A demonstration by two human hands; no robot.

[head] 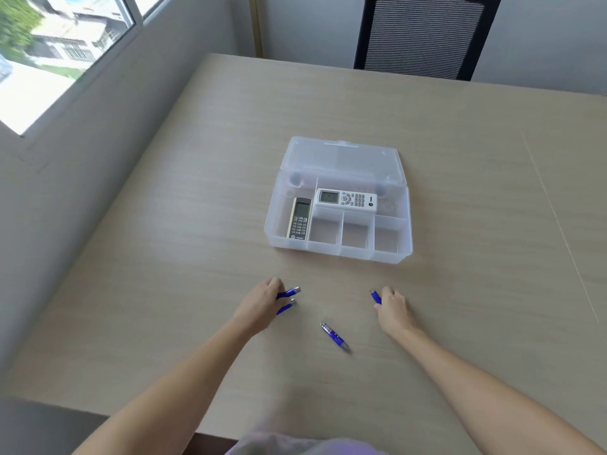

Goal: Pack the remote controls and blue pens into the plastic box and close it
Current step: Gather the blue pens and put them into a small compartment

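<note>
A clear plastic box stands open mid-table, its lid laid back. A grey remote lies in the left compartment and a white remote in the long rear one. The three small front compartments hold nothing. My left hand is closed over two blue pens on the table in front of the box. My right hand grips another blue pen. A further blue pen lies loose between my hands.
The wooden table meets a wall with a window on the left. A black mesh chair stands at the far edge. A seam line runs down the table on the right.
</note>
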